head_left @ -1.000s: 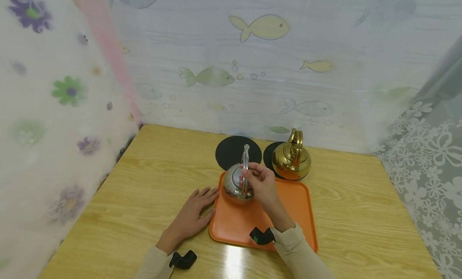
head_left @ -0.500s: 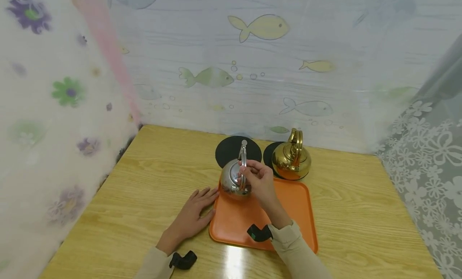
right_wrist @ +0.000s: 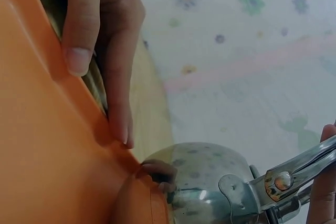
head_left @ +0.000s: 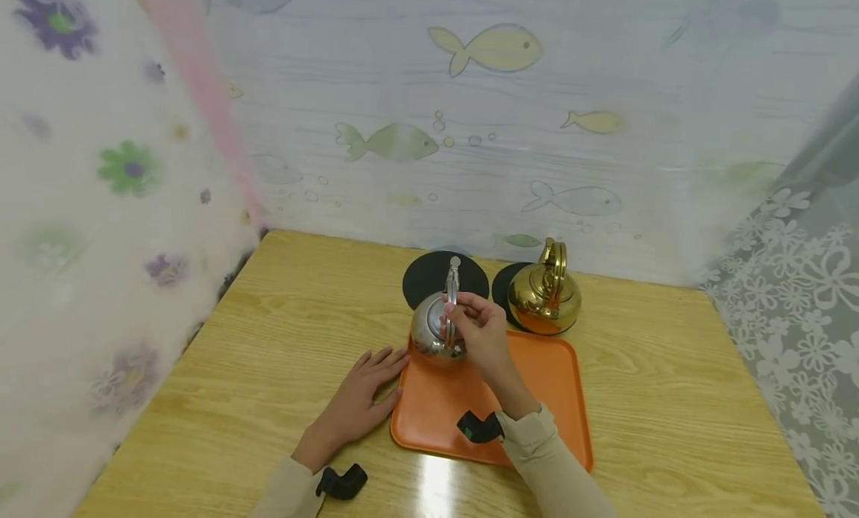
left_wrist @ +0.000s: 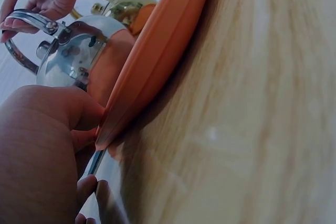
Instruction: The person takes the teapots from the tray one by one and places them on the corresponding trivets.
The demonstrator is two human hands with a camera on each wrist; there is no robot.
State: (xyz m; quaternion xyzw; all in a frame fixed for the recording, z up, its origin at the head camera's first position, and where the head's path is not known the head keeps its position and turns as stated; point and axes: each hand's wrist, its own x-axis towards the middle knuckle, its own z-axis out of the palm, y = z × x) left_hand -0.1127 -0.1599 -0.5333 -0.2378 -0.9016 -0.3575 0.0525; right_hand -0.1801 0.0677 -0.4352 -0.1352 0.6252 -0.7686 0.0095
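Observation:
A shiny silver kettle [head_left: 423, 333] is over the back left corner of an orange tray [head_left: 446, 421]. My right hand [head_left: 488, 343] grips its raised handle, thumb and fingers round the metal arch. In the left wrist view the kettle [left_wrist: 73, 59] shows its handle joint and the tray's reflection. My left hand [head_left: 361, 397] lies palm down on the wood, its fingers spread and its fingertips at the tray's left rim. From the right wrist the left hand [right_wrist: 107, 40] shows thumb and fingertips along that rim. The kettle's underside is hidden in the head view.
Behind the tray lies a round black mat [head_left: 439, 268]. A gold kettle [head_left: 540, 305] stands at the back right on a second black mat [head_left: 501, 291], partly covered. A fish-patterned curtain [head_left: 376, 197] hangs at the back edge of the wooden table [head_left: 282, 317].
My right hand has shifted the silver kettle slightly back and left, toward the round mat behind the tray. The left hand, tray and gold kettle stay where they were.

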